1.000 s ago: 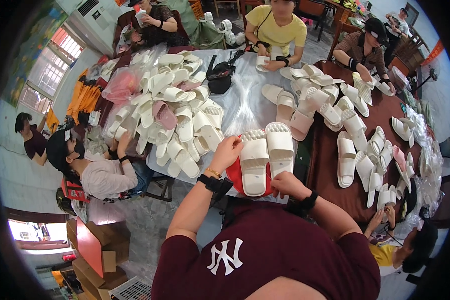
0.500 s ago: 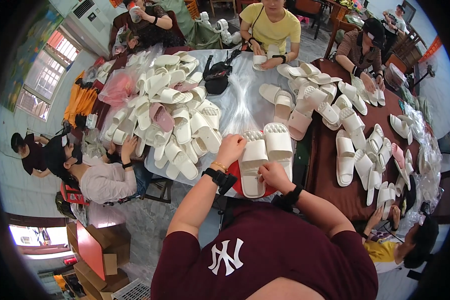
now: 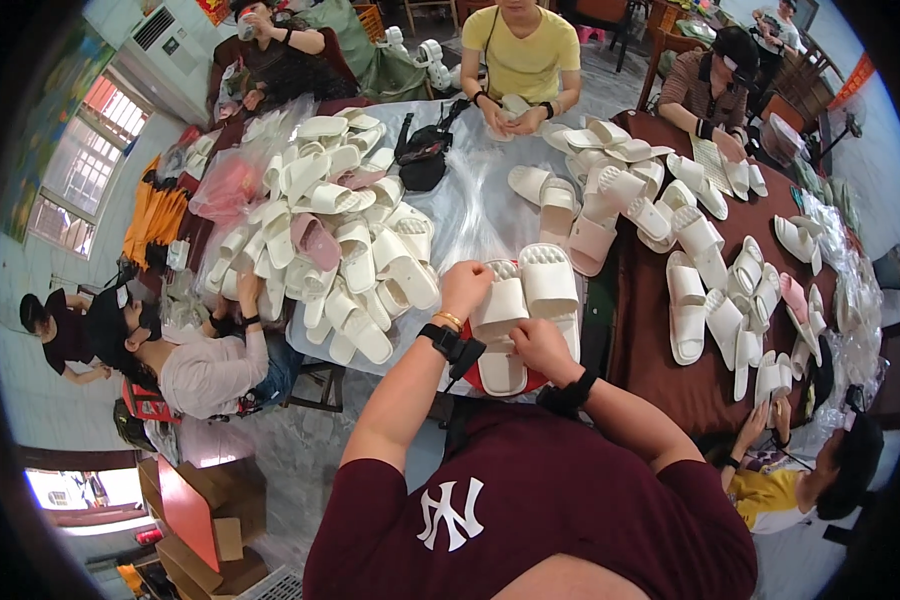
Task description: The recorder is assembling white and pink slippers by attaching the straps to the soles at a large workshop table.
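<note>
Two white slide slippers lie side by side in front of me, bumpy insoles facing up. My left hand is closed at the left edge of the nearer slipper, fingertips curled against its side by the strap. From the right, my right hand presses its bunched fingers to the right edge of that strap; whether anything small is between them is hidden. The other slipper sits slightly farther off, just beyond my right hand. Under the pair shows a bit of a red surface.
A large heap of white slippers covers the table to my left. More slippers lie on the brown-covered table at right. A black bag rests toward the far side. Several people sit around, one in a yellow shirt opposite.
My hands stay at the same slipper with little movement. The whole view has shifted slightly. Across the table, the yellow-shirted person's hands have come closer together around a white slipper.
</note>
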`<state>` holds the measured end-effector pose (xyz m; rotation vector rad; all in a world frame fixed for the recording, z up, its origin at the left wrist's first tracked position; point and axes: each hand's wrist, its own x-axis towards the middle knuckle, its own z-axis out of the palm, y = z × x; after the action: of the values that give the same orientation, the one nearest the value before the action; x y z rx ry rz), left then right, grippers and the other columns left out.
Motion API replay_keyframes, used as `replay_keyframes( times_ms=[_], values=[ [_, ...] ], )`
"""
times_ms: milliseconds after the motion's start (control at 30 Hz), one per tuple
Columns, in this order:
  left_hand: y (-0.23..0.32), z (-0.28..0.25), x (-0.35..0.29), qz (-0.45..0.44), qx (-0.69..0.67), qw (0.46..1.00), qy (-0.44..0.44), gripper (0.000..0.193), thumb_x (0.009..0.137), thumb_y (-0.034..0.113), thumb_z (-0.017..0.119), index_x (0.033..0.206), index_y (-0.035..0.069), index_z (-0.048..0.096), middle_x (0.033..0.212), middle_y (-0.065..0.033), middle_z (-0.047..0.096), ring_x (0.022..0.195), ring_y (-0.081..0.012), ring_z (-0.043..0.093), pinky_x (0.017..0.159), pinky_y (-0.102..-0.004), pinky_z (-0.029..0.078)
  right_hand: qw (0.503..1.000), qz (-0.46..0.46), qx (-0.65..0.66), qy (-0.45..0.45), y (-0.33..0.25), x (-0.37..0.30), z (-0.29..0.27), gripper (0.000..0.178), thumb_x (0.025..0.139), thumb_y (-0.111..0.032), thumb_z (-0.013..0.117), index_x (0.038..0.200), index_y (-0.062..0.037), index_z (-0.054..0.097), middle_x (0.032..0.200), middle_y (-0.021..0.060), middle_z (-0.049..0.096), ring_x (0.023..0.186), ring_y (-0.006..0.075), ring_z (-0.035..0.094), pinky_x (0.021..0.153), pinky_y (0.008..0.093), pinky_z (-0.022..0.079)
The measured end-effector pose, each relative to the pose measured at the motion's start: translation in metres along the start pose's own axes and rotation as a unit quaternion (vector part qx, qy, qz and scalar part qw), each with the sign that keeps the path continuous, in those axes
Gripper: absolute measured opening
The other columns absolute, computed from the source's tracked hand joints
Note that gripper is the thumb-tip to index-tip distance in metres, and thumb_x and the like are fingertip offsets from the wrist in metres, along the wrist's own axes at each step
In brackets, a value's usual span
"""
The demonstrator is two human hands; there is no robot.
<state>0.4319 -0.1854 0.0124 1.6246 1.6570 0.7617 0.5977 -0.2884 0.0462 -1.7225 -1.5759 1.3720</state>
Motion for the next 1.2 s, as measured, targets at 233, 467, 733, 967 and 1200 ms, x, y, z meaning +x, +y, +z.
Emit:
replay_keyframes(
  times_ms=[233, 467, 733, 967, 1200],
  values=[
    [0.022, -0.023, 0.003, 0.013, -0.084, 0.991, 0.104, 0.027, 0.083, 0.024, 0.061, 0.08, -0.003, 0.066, 0.071, -0.0151, 0.066, 0.064, -0.027, 0.064, 0.062, -0.0357, 0.048, 0.953, -0.169, -0.246, 0.047, 0.008, -0.064, -0.05, 0.015, 0.085, -0.017, 0.053, 0.08, -0.0052, 0.061, 0.075, 0.0162, 0.063, 0.072, 0.0362, 0.062, 0.063, 0.0471, 0.049],
    [0.043, -0.001, 0.017, 0.093, -0.108, 0.99, 0.022, 0.026, 0.085, 0.022, 0.061, 0.086, -0.003, 0.065, 0.076, -0.0159, 0.066, 0.068, -0.0244, 0.063, 0.066, -0.0331, 0.049, 0.917, -0.279, -0.273, 0.08, 0.018, -0.081, -0.063, 0.007, 0.077, -0.01, 0.056, 0.078, -0.0059, 0.061, 0.072, 0.0111, 0.063, 0.071, 0.0313, 0.062, 0.065, 0.0424, 0.049],
    [0.055, 0.032, 0.024, 0.132, -0.086, 0.98, -0.122, 0.023, 0.084, 0.022, 0.06, 0.092, 0.0, 0.066, 0.081, -0.0166, 0.066, 0.072, -0.028, 0.064, 0.068, -0.0349, 0.05, 0.921, -0.325, -0.215, -0.009, 0.026, -0.06, -0.047, 0.006, 0.075, -0.009, 0.058, 0.079, -0.0052, 0.06, 0.074, 0.0116, 0.062, 0.074, 0.0319, 0.061, 0.069, 0.0422, 0.048],
    [0.04, 0.043, 0.033, 0.13, -0.038, 0.974, -0.181, 0.026, 0.083, 0.024, 0.061, 0.093, 0.001, 0.066, 0.082, -0.0157, 0.067, 0.074, -0.0272, 0.064, 0.071, -0.035, 0.05, 0.885, -0.373, -0.262, 0.094, 0.031, -0.009, -0.055, 0.013, 0.08, -0.011, 0.054, 0.089, -0.0055, 0.062, 0.086, 0.0117, 0.062, 0.086, 0.0299, 0.061, 0.074, 0.0406, 0.048],
    [0.034, 0.05, 0.041, 0.065, -0.059, 0.961, -0.261, 0.025, 0.087, 0.024, 0.061, 0.093, 0.0, 0.066, 0.082, -0.0051, 0.065, 0.075, -0.0124, 0.057, 0.071, -0.0277, 0.047, 0.888, -0.35, -0.27, 0.124, 0.043, 0.0, -0.044, 0.016, 0.081, -0.011, 0.053, 0.094, -0.0058, 0.061, 0.089, 0.0114, 0.062, 0.087, 0.0284, 0.061, 0.076, 0.0389, 0.048]
  ],
)
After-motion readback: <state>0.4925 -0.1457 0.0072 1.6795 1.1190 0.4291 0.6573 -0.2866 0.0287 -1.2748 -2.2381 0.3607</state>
